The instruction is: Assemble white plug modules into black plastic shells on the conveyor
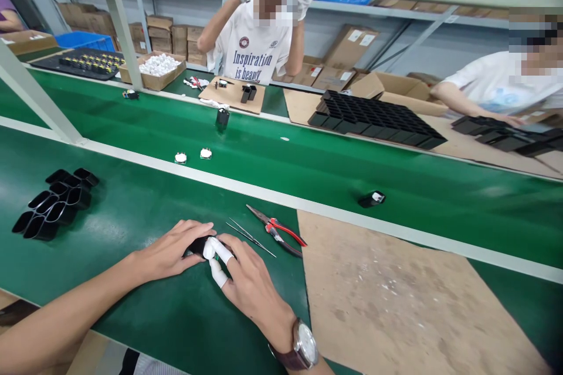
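My left hand (169, 253) is wrapped around a small black plastic housing (199, 245) just above the green work surface. White finger cots cover two fingertips of my right hand (253, 284), which pinch a small white-topped part (208, 250) at the housing's open end. A bit of green shows beside that part, and how deep it sits is hidden by my fingers. Tweezers (251, 238) and red-and-black long-nose pliers (277, 231) lie just beyond my right hand. Several empty black housings (57, 202) stand grouped at the left.
A brown cardboard sheet (396, 304) lies at the right. On the green belt (281, 158) are two white-topped parts (180, 157) and black housings (222, 118). Across it sit a box of white pieces (160, 64) and rows of housings (373, 120), with two co-workers. A metal post (41, 94) rises at the left.
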A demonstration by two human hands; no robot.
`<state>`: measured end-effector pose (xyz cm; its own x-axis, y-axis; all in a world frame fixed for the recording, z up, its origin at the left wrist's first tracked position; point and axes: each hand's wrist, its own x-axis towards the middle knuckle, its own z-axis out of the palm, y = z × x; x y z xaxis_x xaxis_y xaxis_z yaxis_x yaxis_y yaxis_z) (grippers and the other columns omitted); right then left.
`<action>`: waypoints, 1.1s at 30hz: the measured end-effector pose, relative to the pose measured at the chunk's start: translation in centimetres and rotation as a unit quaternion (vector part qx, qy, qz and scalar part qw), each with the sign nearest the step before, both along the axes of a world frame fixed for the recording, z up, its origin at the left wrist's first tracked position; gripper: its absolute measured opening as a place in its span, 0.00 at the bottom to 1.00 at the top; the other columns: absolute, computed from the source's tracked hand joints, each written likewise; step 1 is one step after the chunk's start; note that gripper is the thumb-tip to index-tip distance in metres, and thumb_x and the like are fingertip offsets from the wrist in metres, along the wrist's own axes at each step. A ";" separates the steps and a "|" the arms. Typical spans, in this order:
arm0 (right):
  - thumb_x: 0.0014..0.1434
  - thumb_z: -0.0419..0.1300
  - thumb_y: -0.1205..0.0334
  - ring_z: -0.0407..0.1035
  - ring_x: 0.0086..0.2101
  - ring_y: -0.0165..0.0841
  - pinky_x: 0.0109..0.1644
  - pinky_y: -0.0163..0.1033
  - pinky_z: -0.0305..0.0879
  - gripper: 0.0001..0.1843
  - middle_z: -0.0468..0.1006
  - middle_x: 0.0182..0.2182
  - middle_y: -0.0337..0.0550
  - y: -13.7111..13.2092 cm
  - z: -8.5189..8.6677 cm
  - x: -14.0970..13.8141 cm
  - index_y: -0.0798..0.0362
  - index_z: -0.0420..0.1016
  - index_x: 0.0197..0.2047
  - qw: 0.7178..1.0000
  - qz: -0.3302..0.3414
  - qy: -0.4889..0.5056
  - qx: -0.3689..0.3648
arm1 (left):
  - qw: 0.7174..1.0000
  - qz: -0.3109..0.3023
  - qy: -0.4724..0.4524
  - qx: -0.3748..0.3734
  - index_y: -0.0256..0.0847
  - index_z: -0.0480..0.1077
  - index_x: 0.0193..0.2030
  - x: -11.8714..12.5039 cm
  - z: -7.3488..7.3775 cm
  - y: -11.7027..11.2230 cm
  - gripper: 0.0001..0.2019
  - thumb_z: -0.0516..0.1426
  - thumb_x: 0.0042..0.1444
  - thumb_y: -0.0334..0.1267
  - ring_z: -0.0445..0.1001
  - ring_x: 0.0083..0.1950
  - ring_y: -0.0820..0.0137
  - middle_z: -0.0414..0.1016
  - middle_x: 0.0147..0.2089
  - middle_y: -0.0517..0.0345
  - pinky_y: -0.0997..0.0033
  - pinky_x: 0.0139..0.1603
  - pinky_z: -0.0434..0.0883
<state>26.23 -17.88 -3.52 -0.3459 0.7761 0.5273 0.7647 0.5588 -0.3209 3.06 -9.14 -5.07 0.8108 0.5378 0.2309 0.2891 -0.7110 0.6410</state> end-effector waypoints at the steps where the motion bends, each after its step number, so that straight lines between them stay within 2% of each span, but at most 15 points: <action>1: 0.70 0.57 0.70 0.77 0.47 0.44 0.46 0.50 0.80 0.18 0.78 0.54 0.56 0.0 0.0 0.0 0.55 0.69 0.62 1.000 0.001 0.000 0.002 | 1.000 0.000 -0.001 -0.001 0.55 0.42 0.81 0.0 0.0 0.0 0.37 0.57 0.73 0.35 0.71 0.67 0.57 0.72 0.68 0.47 0.50 0.66 0.70; 7: 0.71 0.53 0.72 0.77 0.47 0.45 0.48 0.53 0.81 0.21 0.77 0.56 0.58 -0.2 0.1 0.2 0.55 0.67 0.65 1.000 0.015 -0.018 -0.009 | 1.000 0.010 -0.014 0.001 0.55 0.47 0.80 -0.1 -0.2 -0.3 0.35 0.58 0.73 0.36 0.73 0.64 0.57 0.72 0.66 0.46 0.51 0.64 0.73; 10: 0.72 0.55 0.70 0.77 0.51 0.45 0.52 0.53 0.81 0.25 0.78 0.57 0.56 -0.2 -0.5 0.3 0.53 0.62 0.70 0.999 0.014 0.027 -0.022 | 0.999 0.012 -0.024 -0.025 0.55 0.49 0.79 -0.2 -0.2 -0.4 0.34 0.58 0.72 0.36 0.75 0.61 0.59 0.72 0.65 0.47 0.56 0.61 0.77; 12: 0.72 0.56 0.70 0.77 0.51 0.44 0.53 0.52 0.80 0.25 0.78 0.57 0.55 -0.2 -1.0 0.1 0.52 0.63 0.70 0.998 0.018 0.052 -0.019 | 0.998 0.009 -0.024 -0.052 0.56 0.50 0.78 -0.3 -0.3 -0.4 0.33 0.59 0.72 0.36 0.76 0.61 0.60 0.72 0.66 0.49 0.57 0.61 0.78; 16: 0.71 0.59 0.68 0.77 0.50 0.45 0.52 0.53 0.81 0.22 0.78 0.57 0.55 0.0 -1.4 -0.5 0.51 0.67 0.66 0.998 0.030 0.053 -0.019 | 0.996 0.025 -0.031 -0.083 0.55 0.52 0.77 -0.6 -1.1 -0.5 0.33 0.60 0.70 0.38 0.74 0.68 0.57 0.71 0.70 0.49 0.52 0.67 0.76; 19: 0.70 0.63 0.63 0.74 0.57 0.47 0.57 0.55 0.79 0.25 0.74 0.61 0.57 0.2 -1.4 -1.0 0.51 0.65 0.68 0.994 0.041 0.084 -0.050 | 0.991 0.033 -0.028 -0.130 0.54 0.50 0.79 -0.8 -1.3 -0.4 0.37 0.63 0.68 0.39 0.74 0.69 0.56 0.69 0.72 0.46 0.48 0.69 0.74; 21: 0.70 0.63 0.62 0.70 0.62 0.46 0.61 0.55 0.77 0.27 0.71 0.64 0.59 0.3 -1.6 -1.1 0.51 0.62 0.69 0.989 0.049 0.123 -0.060 | 0.985 -0.003 -0.027 -0.171 0.54 0.47 0.80 -1.1 -0.8 0.4 0.43 0.66 0.65 0.38 0.73 0.70 0.55 0.67 0.74 0.43 0.46 0.71 0.72; 23: 0.71 0.61 0.65 0.69 0.63 0.44 0.63 0.55 0.76 0.25 0.71 0.64 0.58 0.4 -1.9 -1.2 0.50 0.61 0.68 0.984 0.053 0.160 -0.065 | 0.976 -0.062 -0.018 -0.207 0.53 0.49 0.80 -1.4 0.3 2.1 0.45 0.68 0.63 0.38 0.72 0.71 0.55 0.67 0.74 0.42 0.45 0.71 0.72; 25: 0.70 0.61 0.68 0.71 0.60 0.43 0.62 0.54 0.76 0.23 0.73 0.60 0.55 0.3 -2.3 -1.1 0.49 0.63 0.65 0.979 0.052 0.186 -0.068 | 0.978 -0.072 -0.006 -0.198 0.50 0.60 0.75 -1.5 1.5 4.9 0.36 0.67 0.64 0.39 0.74 0.69 0.56 0.70 0.71 0.44 0.48 0.68 0.75; 27: 0.67 0.62 0.69 0.73 0.56 0.43 0.59 0.55 0.77 0.26 0.75 0.56 0.54 0.2 -2.6 -1.2 0.49 0.62 0.65 0.978 0.040 0.194 -0.059 | 0.993 0.007 0.004 -0.116 0.47 0.68 0.69 -1.3 2.3 8.6 0.25 0.63 0.67 0.43 0.75 0.67 0.57 0.73 0.68 0.45 0.51 0.64 0.78; 28: 0.65 0.64 0.70 0.73 0.54 0.44 0.58 0.55 0.78 0.29 0.74 0.55 0.54 0.2 -2.7 -1.2 0.50 0.61 0.66 0.980 0.032 0.190 -0.052 | 0.996 0.065 0.007 -0.059 0.45 0.69 0.67 -0.9 2.4 10.5 0.24 0.62 0.67 0.46 0.75 0.67 0.56 0.72 0.68 0.44 0.51 0.63 0.78; 30: 0.63 0.65 0.70 0.72 0.53 0.44 0.56 0.55 0.78 0.35 0.74 0.55 0.55 0.1 -2.8 -1.2 0.52 0.58 0.69 0.984 0.017 0.172 -0.041 | 0.989 0.145 0.017 0.013 0.40 0.67 0.69 0.4 2.1 14.4 0.29 0.61 0.66 0.50 0.71 0.70 0.50 0.69 0.70 0.37 0.45 0.63 0.77; 33: 0.61 0.67 0.71 0.71 0.52 0.44 0.56 0.54 0.78 0.40 0.73 0.54 0.54 0.0 -3.0 -1.2 0.52 0.56 0.72 0.987 0.015 0.153 -0.033 | 0.980 0.188 0.037 0.060 0.33 0.61 0.73 4.2 0.6 18.7 0.38 0.64 0.62 0.53 0.64 0.73 0.41 0.63 0.72 0.29 0.34 0.69 0.67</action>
